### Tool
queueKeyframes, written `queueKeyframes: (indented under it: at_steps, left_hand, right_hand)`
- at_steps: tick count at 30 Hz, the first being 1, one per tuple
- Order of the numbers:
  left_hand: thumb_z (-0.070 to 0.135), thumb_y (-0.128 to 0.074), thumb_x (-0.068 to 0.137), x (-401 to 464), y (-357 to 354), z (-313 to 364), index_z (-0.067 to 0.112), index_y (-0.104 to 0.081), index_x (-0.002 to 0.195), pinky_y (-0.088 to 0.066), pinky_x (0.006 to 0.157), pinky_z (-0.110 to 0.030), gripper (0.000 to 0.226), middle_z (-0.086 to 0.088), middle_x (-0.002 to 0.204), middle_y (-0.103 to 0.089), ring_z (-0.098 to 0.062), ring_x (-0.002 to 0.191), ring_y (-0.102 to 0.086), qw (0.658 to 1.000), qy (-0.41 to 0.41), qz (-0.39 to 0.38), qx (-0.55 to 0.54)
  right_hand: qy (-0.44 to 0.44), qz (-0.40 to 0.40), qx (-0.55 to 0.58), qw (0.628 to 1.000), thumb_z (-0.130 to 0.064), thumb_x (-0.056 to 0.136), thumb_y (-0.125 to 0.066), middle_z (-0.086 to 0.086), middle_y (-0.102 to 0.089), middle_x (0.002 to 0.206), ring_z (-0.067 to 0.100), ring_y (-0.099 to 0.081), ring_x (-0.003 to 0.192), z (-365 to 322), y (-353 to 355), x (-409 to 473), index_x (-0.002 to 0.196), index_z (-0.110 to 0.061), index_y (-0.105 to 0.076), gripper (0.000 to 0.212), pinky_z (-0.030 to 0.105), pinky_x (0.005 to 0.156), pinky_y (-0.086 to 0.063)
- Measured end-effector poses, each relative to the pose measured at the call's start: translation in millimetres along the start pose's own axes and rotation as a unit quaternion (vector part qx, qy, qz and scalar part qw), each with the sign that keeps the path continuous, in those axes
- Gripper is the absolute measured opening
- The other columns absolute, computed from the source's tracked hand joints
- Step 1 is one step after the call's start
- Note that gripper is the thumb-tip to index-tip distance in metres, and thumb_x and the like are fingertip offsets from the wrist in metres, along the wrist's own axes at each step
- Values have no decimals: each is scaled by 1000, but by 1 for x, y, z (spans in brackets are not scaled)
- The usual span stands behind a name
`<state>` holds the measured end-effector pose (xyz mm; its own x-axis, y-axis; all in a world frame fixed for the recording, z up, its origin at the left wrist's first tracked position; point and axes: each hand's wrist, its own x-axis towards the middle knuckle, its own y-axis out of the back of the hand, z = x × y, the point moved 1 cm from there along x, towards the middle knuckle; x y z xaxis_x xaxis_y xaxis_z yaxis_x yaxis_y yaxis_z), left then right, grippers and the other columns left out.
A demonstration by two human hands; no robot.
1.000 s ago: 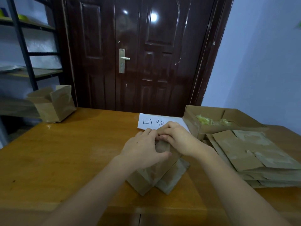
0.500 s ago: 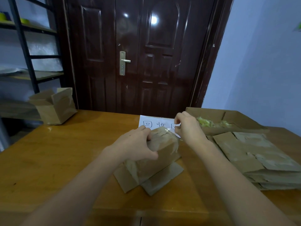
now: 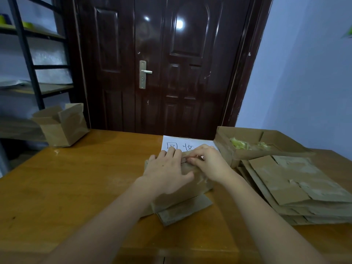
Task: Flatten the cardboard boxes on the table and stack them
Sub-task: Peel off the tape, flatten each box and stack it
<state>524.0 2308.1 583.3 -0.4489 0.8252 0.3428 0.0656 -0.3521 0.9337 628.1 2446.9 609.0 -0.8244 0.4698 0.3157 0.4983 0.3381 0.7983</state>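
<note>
1. Since the frame half a second earlier, the right hand (image 3: 210,164) has returned from beside the box to its top edge, and the left hand (image 3: 167,174) has flattened over the top face.
2. Left hand: lies palm-down with straight fingers on the small cardboard box (image 3: 187,189), pressing it; nothing is enclosed by the fingers.
3. Right hand: fingers are curled and pinch the far top edge of the same box, directly beside the left fingertips.
4. Box position: it rests on the wooden table (image 3: 76,187) under both hands, with a loose flap (image 3: 184,211) protruding from beneath it on the near side.
5. Right of the grip: a stack of flattened boxes (image 3: 297,189) lies on the table, with an open tray box (image 3: 261,145) holding pale green material behind it.
6. Beyond the grip: a white paper sign (image 3: 182,144) lies partly hidden by the hands.
7. Far left of the grip: an open unflattened box (image 3: 61,124) stands at the table corner.
</note>
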Motion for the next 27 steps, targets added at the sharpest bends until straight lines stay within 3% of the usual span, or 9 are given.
queueKeyframes:
  at_steps: [4, 7, 9, 11, 13, 17, 19, 23, 27]
  left_hand:
    - [74, -31, 88, -1, 3, 1, 26, -40, 115, -38, 88, -41, 56, 6, 116, -43, -16, 99, -35, 1000, -22, 1, 19]
    - [73, -33, 90, -2, 5, 1, 26, -36, 111, -39, 88, -42, 51, 5, 117, -44, -18, 101, -39, 999, -35, 2, 29]
    - [72, -33, 91, -2, 7, 1, 25, -37, 113, -40, 89, -42, 52, 4, 118, -44, -19, 103, -41, 999, -42, -1, 30]
    - [72, -32, 91, -1, 8, -1, 24, -40, 118, -40, 90, -43, 55, 4, 119, -43, -20, 106, -43, 999, -46, -4, 29]
    - [72, -32, 91, -1, 7, -2, 24, -40, 119, -41, 90, -43, 56, 4, 119, -43, -20, 106, -44, 998, -47, -3, 29]
    - [73, -32, 91, 0, 3, -1, 27, -35, 109, -38, 85, -41, 50, 6, 113, -40, -18, 99, -39, 998, -46, 12, 31]
    - [73, -32, 90, -1, 1, -1, 29, -30, 105, -35, 83, -40, 47, 8, 109, -37, -16, 97, -35, 998, -45, 17, 30]
    - [74, -28, 88, -1, 1, -1, 26, -38, 112, -40, 87, -41, 54, 7, 111, -40, -16, 97, -36, 998, -42, 16, 33]
    - [73, -29, 89, 0, 3, -3, 25, -40, 117, -37, 85, -41, 56, 6, 113, -40, -16, 97, -35, 998, -53, 0, 37]
  right_hand:
    - [-25, 25, -38, 999, -14, 87, -74, -6, -60, 85, 13, -56, 84, -4, 1, 5, 67, -33, -63, 30, 16, 70, -40]
    - [-61, 31, -73, 995, -7, 86, -71, -2, -63, 85, 18, -61, 80, -2, 5, 13, 75, -17, -72, 15, 29, 70, -51]
    - [-104, 15, -117, 988, -7, 89, -66, -2, -60, 87, 21, -60, 78, -2, 15, 19, 86, -16, -73, 12, 27, 61, -49]
    - [-100, 37, -151, 983, -4, 89, -62, -2, -60, 93, 21, -60, 80, 0, 24, 18, 94, -20, -74, 21, 33, 66, -52]
    - [-31, 66, -130, 989, -2, 89, -64, -2, -62, 93, 20, -61, 84, 4, 25, 10, 94, -18, -76, 20, 37, 78, -53]
    - [47, -12, -105, 993, -13, 99, -60, 4, -69, 107, 22, -59, 106, 2, 14, -3, 108, -12, -77, 19, 33, 97, -44]
    - [52, -28, -101, 993, -18, 102, -56, 4, -64, 112, 21, -50, 112, 3, 11, -3, 111, -15, -76, 22, 32, 101, -39]
    - [-2, -38, -19, 999, -24, 101, -59, -5, -53, 112, 12, -37, 113, 7, 7, -7, 100, -23, -69, 10, 28, 101, -31]
    - [-23, -25, -48, 998, -25, 100, -59, 0, -54, 108, 15, -50, 102, 4, 5, 0, 91, -13, -62, 16, 29, 89, -39]
